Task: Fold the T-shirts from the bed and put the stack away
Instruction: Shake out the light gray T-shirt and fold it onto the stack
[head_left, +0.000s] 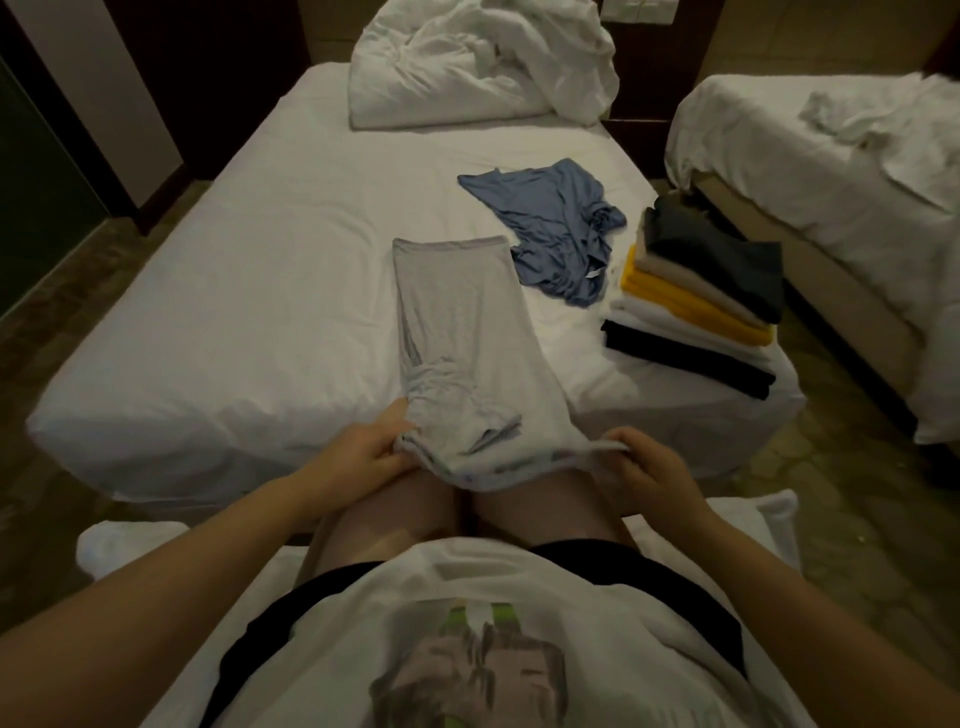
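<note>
A light grey T-shirt (457, 343), folded lengthwise into a long strip, lies on the white bed (249, 291) and hangs over its near edge. My left hand (363, 447) grips its near left corner. My right hand (644, 462) grips its near right corner. An unfolded blue T-shirt (556, 228) lies crumpled beyond it. A stack of folded T-shirts (696, 301), dark, beige, yellow, white and black, stands at the bed's right edge.
A crumpled white duvet (483, 62) is heaped at the head of the bed. A second bed (831, 171) with white bedding stands to the right across a narrow floor gap. I am seated facing the foot of the bed, knees close to it.
</note>
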